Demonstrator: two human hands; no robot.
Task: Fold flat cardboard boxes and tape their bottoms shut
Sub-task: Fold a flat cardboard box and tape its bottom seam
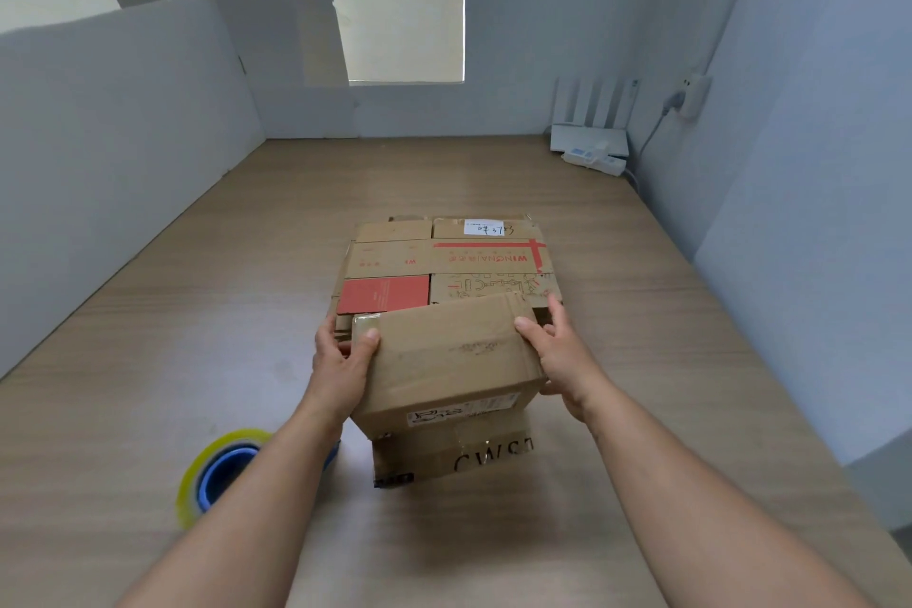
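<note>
A small brown cardboard box (446, 355), folded up and tilted, is held between both hands above the table. My left hand (340, 360) grips its left end, thumb on top. My right hand (557, 351) grips its right end, thumb on top and fingers behind. Beneath it lies another piece of cardboard printed "CWST" (459, 454). Behind lies a stack of flat cardboard boxes (444, 262) with red print and a white label. A roll of clear tape (217, 474) with a blue core stands at the lower left, partly hidden by my left forearm.
The wooden table (197, 311) is walled by grey panels on the left, back and right. A white router (589, 138) and a power strip (594, 161) sit in the far right corner, with a cable running to a wall plug (688, 96).
</note>
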